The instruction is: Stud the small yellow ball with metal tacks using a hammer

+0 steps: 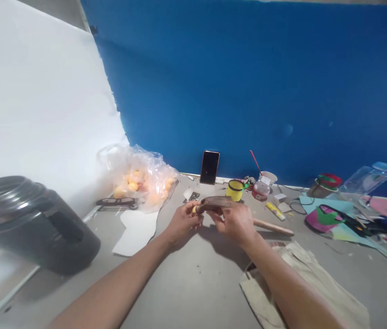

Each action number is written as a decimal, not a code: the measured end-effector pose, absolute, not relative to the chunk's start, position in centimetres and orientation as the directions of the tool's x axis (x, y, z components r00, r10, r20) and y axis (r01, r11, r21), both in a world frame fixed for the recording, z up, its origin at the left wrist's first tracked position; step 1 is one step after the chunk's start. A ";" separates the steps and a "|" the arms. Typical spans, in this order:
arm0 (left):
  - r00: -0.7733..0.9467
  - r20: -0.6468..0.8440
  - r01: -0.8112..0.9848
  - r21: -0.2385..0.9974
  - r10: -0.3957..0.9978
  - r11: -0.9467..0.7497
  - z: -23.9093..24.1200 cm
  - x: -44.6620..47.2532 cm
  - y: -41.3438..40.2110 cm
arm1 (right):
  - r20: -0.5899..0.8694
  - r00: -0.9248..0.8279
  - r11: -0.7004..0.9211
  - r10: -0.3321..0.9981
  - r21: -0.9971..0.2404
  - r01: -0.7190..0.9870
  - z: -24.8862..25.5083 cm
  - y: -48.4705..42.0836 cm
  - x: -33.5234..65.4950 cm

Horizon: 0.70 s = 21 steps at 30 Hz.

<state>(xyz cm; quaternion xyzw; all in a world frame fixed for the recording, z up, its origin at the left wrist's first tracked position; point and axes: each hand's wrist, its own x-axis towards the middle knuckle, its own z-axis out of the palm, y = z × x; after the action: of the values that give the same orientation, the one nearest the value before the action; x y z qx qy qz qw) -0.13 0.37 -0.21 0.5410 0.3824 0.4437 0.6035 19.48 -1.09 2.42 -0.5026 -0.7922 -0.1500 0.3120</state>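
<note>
My right hand [239, 223] is closed around a hammer [217, 202] close to its brown, curved head. The pale wooden handle [273, 227] sticks out to the right beyond the hand; the join between head and handle is hidden. At the left tip of the head, the fingers of my left hand [183, 224] pinch a small yellowish piece [195, 210], mostly covered by them. Just behind the hands lies a small open box [193, 196] with dark bits in it. A yellow cup [235, 190] stands beyond the hammer.
A dark jar [35, 224] stands at left, near eyeglasses [117, 202], white paper [137, 230] and a plastic bag [142, 176] of orange-yellow things. A phone [210, 167] leans on the blue wall. A glue stick [275, 211], beige cloth [303, 278] and coloured paper [330, 219] lie right.
</note>
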 end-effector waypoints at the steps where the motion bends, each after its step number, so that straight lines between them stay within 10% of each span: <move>1: 0.312 0.021 -0.114 0.993 0.950 0.015 -0.2 -0.2 0.4 | 0.639 -0.314 0.458 0.702 -0.068 0.886 2.4 -1.2 19.4; 21: 0.293 0.039 -0.057 0.998 0.955 -0.023 -1.9 -0.2 1.4 | 0.772 -0.189 0.343 0.607 -0.040 0.938 6.0 -1.3 17.6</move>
<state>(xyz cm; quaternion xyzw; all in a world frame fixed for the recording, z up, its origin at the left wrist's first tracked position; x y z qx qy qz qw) -0.16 1.38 -1.91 0.5630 0.3990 0.4410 0.5739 17.56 -1.29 6.01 -0.5250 -0.7360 -0.2297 0.3604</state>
